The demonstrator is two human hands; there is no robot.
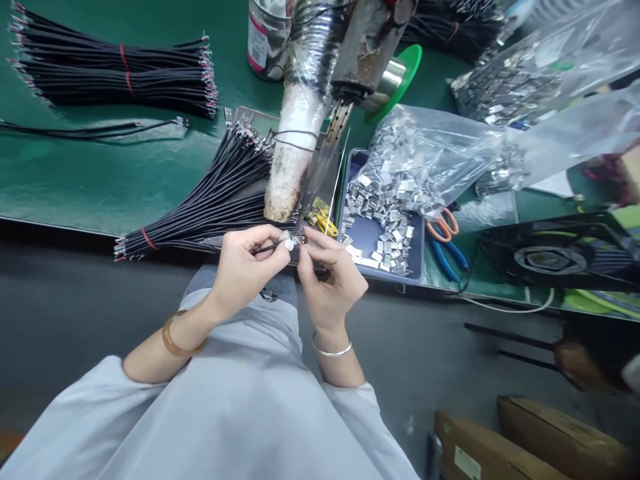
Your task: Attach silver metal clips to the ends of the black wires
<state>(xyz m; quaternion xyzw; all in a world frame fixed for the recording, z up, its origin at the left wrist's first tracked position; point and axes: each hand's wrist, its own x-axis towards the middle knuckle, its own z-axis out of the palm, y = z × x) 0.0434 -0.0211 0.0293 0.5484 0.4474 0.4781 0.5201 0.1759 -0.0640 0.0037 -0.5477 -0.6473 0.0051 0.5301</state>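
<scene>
My left hand (246,267) is closed in a pinch on a thin black wire (264,249) at the bench's front edge. My right hand (327,277) is closed on a small metal clip (300,240) right beside the wire's tip. Both meet under the tip of a soldering iron (327,143) that hangs down from a wrapped holder (300,127). A thin solder wire (339,177) runs down next to the iron.
Bundles of black wires (210,197) (115,70) lie on the green mat. A blue tray (373,235) holds several metal clips, with plastic bags of clips (430,150) behind. Scissors (445,237), a solder spool (397,77), a fan (555,257) and cardboard boxes (505,440) are at the right.
</scene>
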